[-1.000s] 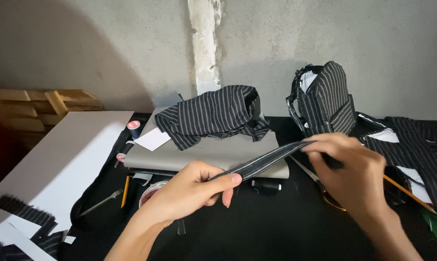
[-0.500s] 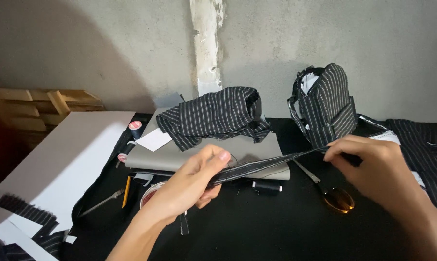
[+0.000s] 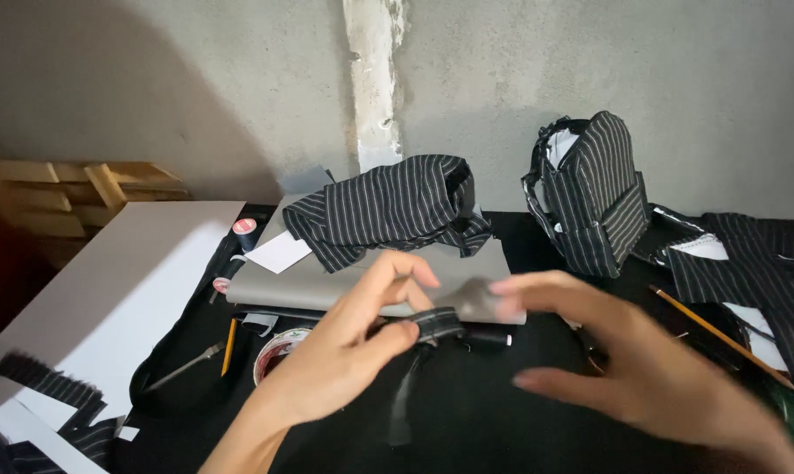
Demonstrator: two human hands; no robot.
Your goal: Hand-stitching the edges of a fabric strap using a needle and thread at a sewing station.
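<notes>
My left hand (image 3: 344,360) pinches a narrow black strip of pinstriped fabric (image 3: 434,324) between thumb and fingers, above the black table. The strip is bunched at my fingertips and one end dangles below (image 3: 403,399). My right hand (image 3: 625,369) hovers just right of the strip, blurred, its fingers spread and nothing visibly in it. A folded pinstriped piece (image 3: 388,206) lies on a grey board (image 3: 318,283) behind my hands. Farther right stands an upright pinstriped fabric bag (image 3: 595,193).
A large white board (image 3: 98,298) leans over the table's left edge. Near it lie a yellow pencil (image 3: 230,333), a round tape roll (image 3: 274,355) and a dark thread spool (image 3: 244,231). More striped fabric (image 3: 748,263) and a long pencil (image 3: 713,338) lie at right. Wooden slats (image 3: 72,189) stand by the wall.
The strip was stretched taut between both hands; now my right hand has let go and swung inward, and the strip is gathered short at my left fingertips.
</notes>
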